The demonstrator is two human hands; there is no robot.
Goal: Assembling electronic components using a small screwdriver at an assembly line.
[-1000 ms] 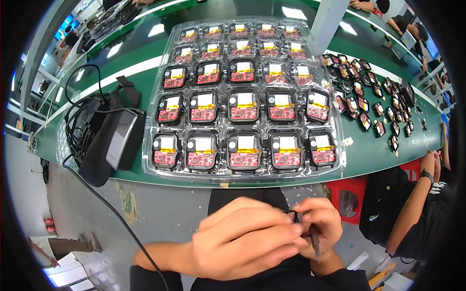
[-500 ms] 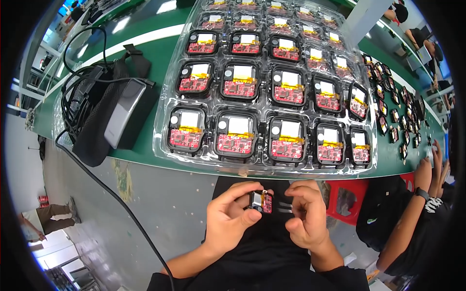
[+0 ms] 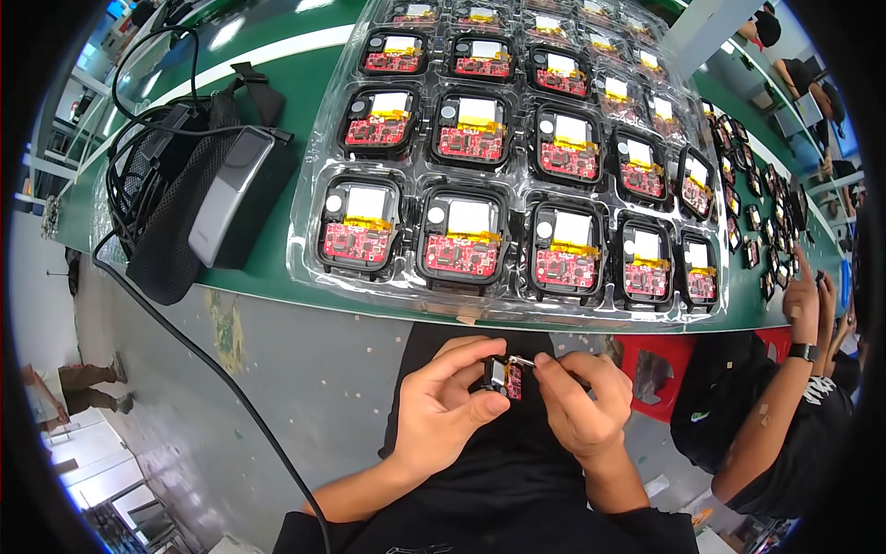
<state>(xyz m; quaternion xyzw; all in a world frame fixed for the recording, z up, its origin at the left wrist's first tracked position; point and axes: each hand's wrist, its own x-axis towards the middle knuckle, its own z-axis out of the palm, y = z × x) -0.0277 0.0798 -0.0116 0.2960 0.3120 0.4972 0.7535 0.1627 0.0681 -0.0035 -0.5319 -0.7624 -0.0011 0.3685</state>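
Note:
My left hand [image 3: 449, 397] grips a small black device case with a red circuit board [image 3: 514, 380] between thumb and fingers, above my lap. The case is tilted, and the fingers hide part of it. From the right, my right hand [image 3: 587, 397] pinches metal tweezers [image 3: 522, 361], whose tips reach the upper edge of the case. Whether the tips grip anything is too small to tell. Beyond my hands, a clear plastic tray [image 3: 406, 288] holds rows of similar black cases [image 3: 461, 238] with red boards, white blocks and yellow tape.
The tray lies along the front edge of the green table [image 3: 249, 284]. To its left sit a black mesh pouch with cables [image 3: 171, 217] and a silver power bank [image 3: 231, 198]. More loose devices [image 3: 752, 217] lie at right, near a co-worker's arm [image 3: 771, 411] and a red stool [image 3: 651, 369].
My right hand has moved left and brought the tweezers from beside the device onto its upper edge. The left hand keeps hold of the device. The head view has shifted slightly.

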